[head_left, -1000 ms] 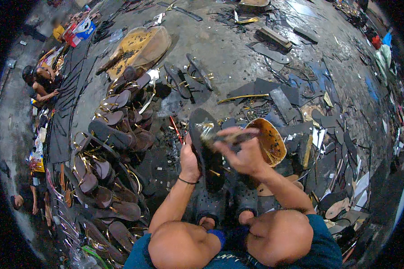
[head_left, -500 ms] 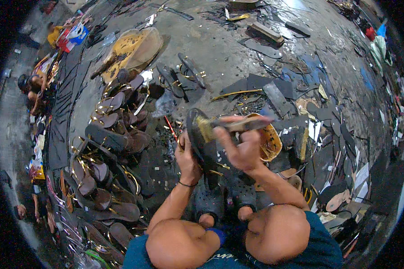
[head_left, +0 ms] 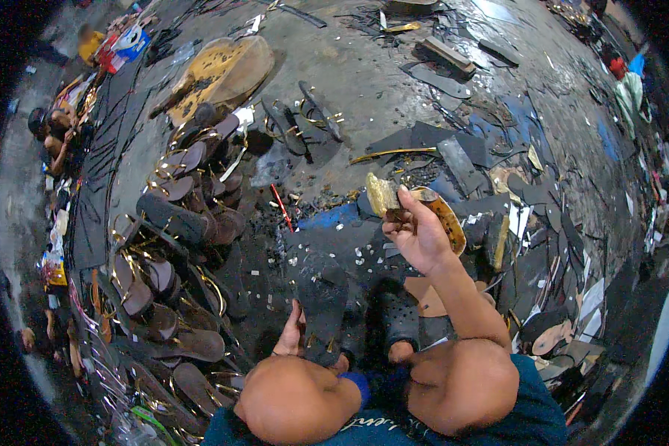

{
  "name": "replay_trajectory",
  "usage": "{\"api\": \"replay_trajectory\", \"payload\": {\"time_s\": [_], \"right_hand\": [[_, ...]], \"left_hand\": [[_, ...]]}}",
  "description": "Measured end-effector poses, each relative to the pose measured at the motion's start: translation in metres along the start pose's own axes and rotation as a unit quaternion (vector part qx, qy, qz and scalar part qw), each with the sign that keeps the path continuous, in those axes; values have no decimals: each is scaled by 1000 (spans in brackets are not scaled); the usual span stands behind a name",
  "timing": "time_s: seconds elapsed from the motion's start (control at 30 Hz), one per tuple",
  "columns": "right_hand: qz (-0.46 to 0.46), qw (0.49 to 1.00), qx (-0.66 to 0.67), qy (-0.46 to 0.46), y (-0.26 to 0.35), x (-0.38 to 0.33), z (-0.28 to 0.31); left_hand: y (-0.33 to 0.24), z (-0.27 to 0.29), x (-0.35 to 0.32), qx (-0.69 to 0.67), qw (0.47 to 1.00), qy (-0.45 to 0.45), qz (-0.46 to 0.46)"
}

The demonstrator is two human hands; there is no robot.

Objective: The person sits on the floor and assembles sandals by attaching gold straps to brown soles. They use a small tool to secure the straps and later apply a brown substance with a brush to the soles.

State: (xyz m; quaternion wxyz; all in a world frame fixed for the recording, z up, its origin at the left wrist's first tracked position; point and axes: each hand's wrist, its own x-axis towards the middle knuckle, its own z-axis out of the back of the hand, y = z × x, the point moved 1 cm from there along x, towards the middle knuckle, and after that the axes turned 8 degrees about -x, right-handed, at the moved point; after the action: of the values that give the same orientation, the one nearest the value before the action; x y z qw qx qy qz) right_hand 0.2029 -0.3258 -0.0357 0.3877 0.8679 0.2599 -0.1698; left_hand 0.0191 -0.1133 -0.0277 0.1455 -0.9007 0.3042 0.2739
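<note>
My right hand (head_left: 424,230) grips a brush with stiff yellowish bristles (head_left: 383,195); its handle is mostly covered by the fingers. The bristles are held up beside a yellow-orange tub (head_left: 453,229) with dark smears inside. Low in front of my left knee, my left hand (head_left: 291,331) is closed along the side of a dark sandal (head_left: 321,290). The sandal's sole blends into the dark floor, and small gold-coloured strap parts show at its near end. Brush and sandal are apart.
Brown sandals with gold straps (head_left: 175,178) are heaped at my left. Two dark sandals (head_left: 284,126) stand ahead, near a stained yellow board (head_left: 219,74). A red stick (head_left: 281,207), dark sheet offcuts (head_left: 453,141) and scraps litter the floor. Another person (head_left: 56,137) sits at far left.
The brush has come off the sandal and turned, with its bristles now over by the tub. My left hand has lowered the sandal toward my knees.
</note>
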Motion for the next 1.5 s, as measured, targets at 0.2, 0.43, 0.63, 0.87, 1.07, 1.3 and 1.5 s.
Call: {"api": "replay_trajectory", "payload": {"time_s": [0.2,0.43,0.63,0.87,1.07,1.3,1.5], "right_hand": [[101,973,-207,0,-20,-1,-41],[400,719,-568,-12,-26,-4,-53],[335,809,-473,92,-28,-18,-70],[474,691,-545,17,-18,-15,-74],[326,736,-586,-95,-15,30,-8],[317,724,-602,-114,-22,28,-13],[349,783,-486,167,-44,-38,-81]], "left_hand": [[-61,-20,66,40,983,-16,-179],[-101,-57,112,0,951,-16,-308],[-87,-75,110,41,986,114,-112],[-97,-63,114,-18,950,48,-308],[-97,-86,100,-28,938,8,-345],[-93,-83,103,-70,943,29,-325],[-83,-51,118,-77,987,-86,-109]]}}
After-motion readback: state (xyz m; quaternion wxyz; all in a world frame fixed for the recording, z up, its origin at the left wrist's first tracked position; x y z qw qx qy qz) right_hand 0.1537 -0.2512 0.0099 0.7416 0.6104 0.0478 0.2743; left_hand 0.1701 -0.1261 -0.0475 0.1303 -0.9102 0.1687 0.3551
